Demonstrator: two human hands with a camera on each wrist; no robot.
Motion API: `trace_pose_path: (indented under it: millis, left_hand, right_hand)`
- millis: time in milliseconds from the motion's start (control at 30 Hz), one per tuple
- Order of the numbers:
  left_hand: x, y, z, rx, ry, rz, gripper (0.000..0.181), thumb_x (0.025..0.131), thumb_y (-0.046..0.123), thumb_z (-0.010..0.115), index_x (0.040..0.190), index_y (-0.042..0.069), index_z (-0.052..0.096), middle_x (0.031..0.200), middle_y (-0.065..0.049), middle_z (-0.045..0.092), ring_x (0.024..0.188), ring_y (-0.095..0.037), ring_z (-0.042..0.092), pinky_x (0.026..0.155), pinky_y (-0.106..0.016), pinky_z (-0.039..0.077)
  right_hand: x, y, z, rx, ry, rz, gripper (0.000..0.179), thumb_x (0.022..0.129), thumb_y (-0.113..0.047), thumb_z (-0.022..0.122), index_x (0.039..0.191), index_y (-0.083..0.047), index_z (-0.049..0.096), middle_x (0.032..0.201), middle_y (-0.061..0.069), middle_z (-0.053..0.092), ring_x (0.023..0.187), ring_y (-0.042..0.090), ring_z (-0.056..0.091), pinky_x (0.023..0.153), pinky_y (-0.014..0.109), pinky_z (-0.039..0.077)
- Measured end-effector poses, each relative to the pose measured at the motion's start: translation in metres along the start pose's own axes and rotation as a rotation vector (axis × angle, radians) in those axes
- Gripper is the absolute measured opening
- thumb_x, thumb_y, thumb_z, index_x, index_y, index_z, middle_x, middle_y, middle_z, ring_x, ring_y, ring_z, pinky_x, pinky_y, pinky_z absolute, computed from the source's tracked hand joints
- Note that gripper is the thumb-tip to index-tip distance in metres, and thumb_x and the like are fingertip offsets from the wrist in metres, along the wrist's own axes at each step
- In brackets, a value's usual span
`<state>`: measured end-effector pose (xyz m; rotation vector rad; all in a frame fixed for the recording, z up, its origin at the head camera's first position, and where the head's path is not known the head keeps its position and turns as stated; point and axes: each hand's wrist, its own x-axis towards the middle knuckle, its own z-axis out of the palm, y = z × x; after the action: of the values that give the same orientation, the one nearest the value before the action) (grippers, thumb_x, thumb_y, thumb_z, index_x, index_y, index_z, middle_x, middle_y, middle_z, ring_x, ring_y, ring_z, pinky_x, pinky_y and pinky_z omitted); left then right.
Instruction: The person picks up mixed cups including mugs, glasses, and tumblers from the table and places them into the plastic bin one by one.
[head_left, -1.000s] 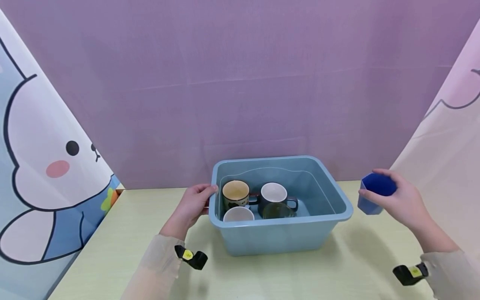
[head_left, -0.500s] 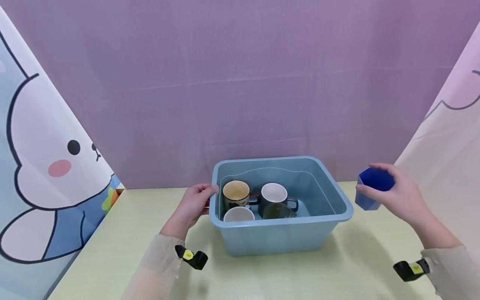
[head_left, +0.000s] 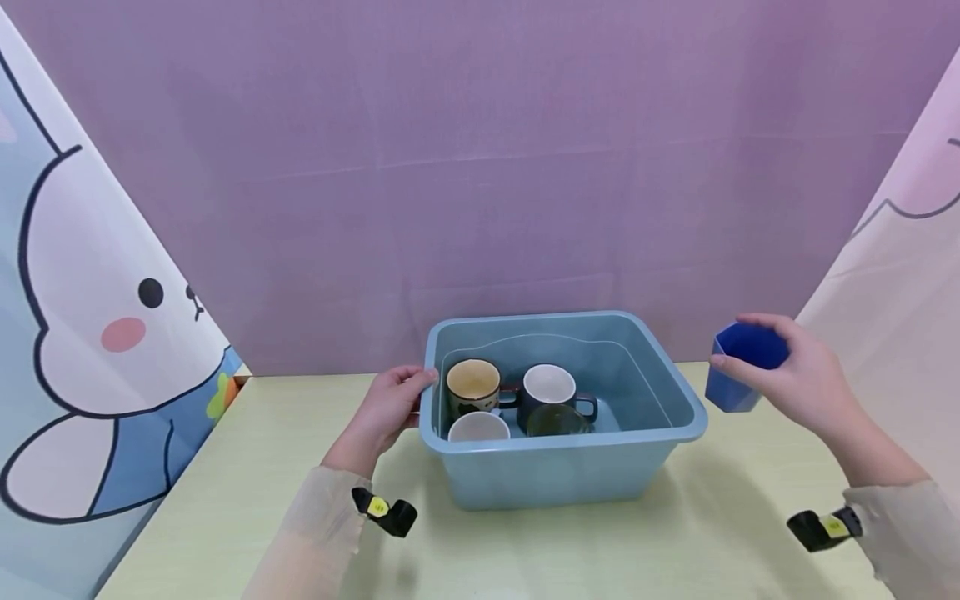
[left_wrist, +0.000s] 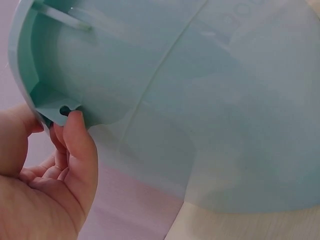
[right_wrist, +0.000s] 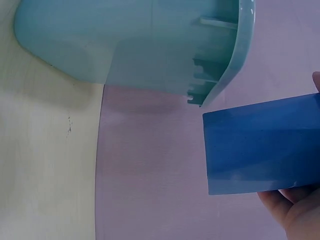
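A light-blue plastic basin (head_left: 555, 477) stands on the table, holding several cups. My left hand (head_left: 384, 410) grips its left rim, thumb on top and fingers curled beneath, as the left wrist view shows at the rim's underside (left_wrist: 47, 102). Off to the basin's right, my right hand (head_left: 802, 383) holds a blue hexagonal cup (head_left: 729, 393) above the table, thumb on the near side and fingers on the far side. The cup's mouth faces up. In the right wrist view the blue cup (right_wrist: 260, 147) lies apart from the basin's rim (right_wrist: 244, 45).
Inside the basin's left part are a cream-lined mug (head_left: 472, 381), a white cup (head_left: 478, 428), a dark mug with a white inside (head_left: 549, 385) and a dark greenish glass (head_left: 557, 422). A purple cloth (head_left: 525, 167) hangs behind the pale table (head_left: 300, 450).
My right hand has raised the blue hexagonal cup slightly and shifted it a little left, toward the basin. My left hand keeps its grip on the rim, and the basin stays put.
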<state>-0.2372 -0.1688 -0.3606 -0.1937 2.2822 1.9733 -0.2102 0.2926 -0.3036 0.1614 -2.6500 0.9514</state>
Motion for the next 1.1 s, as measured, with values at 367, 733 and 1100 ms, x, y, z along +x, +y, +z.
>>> trace_pose_path:
  millis: [367,733,1100]
  left_hand:
    - [0.003,-0.001,0.002,-0.015,0.001,0.009,0.038,0.094,0.03,0.057,0.119,0.001,0.056,0.079,-0.002,0.058,0.065,-0.012,0.058,0.059,-0.024,0.054]
    - [0.0,-0.001,0.0,-0.007,0.004,0.007,0.037,0.094,0.031,0.057,0.118,0.002,0.057,0.084,-0.006,0.058,0.067,-0.014,0.059,0.062,-0.025,0.055]
    - [0.0,-0.001,0.0,-0.001,-0.006,0.013,0.038,0.094,0.031,0.057,0.119,0.002,0.057,0.083,-0.006,0.058,0.067,-0.015,0.06,0.062,-0.025,0.055]
  right_hand:
    - [0.004,-0.013,-0.008,0.016,0.011,-0.004,0.067,0.084,-0.038,0.069,0.139,-0.009,0.041,0.125,0.032,0.049,0.104,0.048,0.05,0.063,0.032,0.045]
    - [0.004,-0.026,-0.009,0.025,0.017,-0.008,0.064,0.085,-0.039,0.067,0.139,-0.014,0.042,0.131,0.031,0.045,0.108,0.051,0.047,0.072,0.061,0.049]
    - [0.006,-0.037,-0.005,0.014,0.034,-0.044,0.063,0.085,-0.036,0.067,0.139,-0.012,0.043,0.131,0.029,0.047,0.11,0.05,0.048,0.075,0.06,0.047]
